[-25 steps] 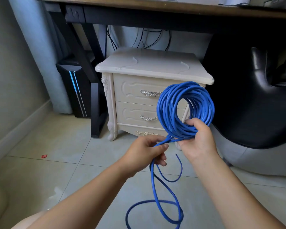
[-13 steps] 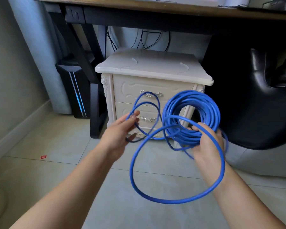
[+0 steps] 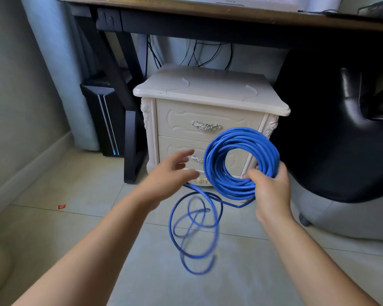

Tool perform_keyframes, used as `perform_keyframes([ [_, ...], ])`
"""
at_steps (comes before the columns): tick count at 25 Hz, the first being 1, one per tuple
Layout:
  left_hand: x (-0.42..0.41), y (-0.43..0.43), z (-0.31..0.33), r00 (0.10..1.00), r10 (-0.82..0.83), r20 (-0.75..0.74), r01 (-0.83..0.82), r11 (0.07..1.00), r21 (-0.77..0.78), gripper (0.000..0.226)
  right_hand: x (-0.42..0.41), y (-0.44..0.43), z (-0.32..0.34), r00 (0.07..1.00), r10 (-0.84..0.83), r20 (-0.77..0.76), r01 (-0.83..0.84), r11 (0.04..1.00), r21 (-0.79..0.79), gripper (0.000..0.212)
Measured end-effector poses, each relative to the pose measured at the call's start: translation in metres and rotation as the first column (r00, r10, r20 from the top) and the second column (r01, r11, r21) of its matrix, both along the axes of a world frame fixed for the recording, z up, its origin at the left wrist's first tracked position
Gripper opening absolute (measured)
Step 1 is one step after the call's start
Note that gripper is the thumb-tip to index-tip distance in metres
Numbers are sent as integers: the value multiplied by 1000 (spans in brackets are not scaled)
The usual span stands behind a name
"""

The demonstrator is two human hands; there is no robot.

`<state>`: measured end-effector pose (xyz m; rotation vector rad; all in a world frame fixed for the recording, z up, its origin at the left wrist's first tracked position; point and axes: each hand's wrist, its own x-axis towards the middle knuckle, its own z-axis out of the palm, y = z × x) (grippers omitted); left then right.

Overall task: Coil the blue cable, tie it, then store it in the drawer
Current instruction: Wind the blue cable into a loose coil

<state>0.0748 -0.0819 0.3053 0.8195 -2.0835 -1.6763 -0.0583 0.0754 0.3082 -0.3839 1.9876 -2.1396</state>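
Note:
The blue cable (image 3: 241, 157) is wound into a thick round coil held upright in front of the cream nightstand (image 3: 208, 93). My right hand (image 3: 270, 188) grips the coil's lower right part. A loose tail of the cable hangs from the coil in blurred loops (image 3: 195, 228) above the tiled floor. My left hand (image 3: 170, 173) is to the left of the coil, fingers spread and holding nothing. The nightstand has two shut drawers; the top drawer handle (image 3: 206, 125) shows, and the lower drawer handle (image 3: 196, 159) is partly hidden by my left hand.
A wooden desk (image 3: 208, 12) with black legs spans the top. A black computer tower (image 3: 102, 120) stands at the left. A black chair (image 3: 341, 129) fills the right. Dark wires hang behind the nightstand. A small red scrap (image 3: 61, 206) lies on the floor.
My left hand has let go of the loose cable loops, which have dropped below the coil and swing. The coil in my right hand has stayed near the nightstand.

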Motion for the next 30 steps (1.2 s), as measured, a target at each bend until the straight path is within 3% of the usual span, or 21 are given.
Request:
perform_keyframes([
  [2,-4,7,4,989,-98,-111,104,993,50,76,6,-5,-1,996,62,-71,-58,997,52,37],
  [9,-3,9,13,993,-91,-69,63,940,-336,95,20,-10,-3,889,355,-288,-266,914,306,56],
  [12,1,11,18,990,-141,17,130,847,-515,84,17,-8,-2,821,444,-359,-269,855,443,59],
  [15,-2,20,19,994,-88,58,105,796,-596,50,16,-6,0,783,510,-358,-283,803,525,58],
  [17,-4,26,19,1000,-17,-3,13,840,-543,35,16,-5,2,801,497,-334,-298,815,497,56],
  [20,-6,29,18,991,83,-105,-117,920,-375,32,12,-4,7,862,455,-225,-363,862,354,48],
  [24,-11,32,18,911,341,-233,-334,940,71,24,20,-8,-7,917,397,41,-399,916,45,40],
  [27,-16,40,17,851,443,-282,-331,869,368,19,32,-20,-20,909,372,189,-346,925,-158,49],
  [30,-17,41,10,896,364,-255,-238,877,416,18,30,-23,-24,926,326,191,-292,938,-185,42],
])
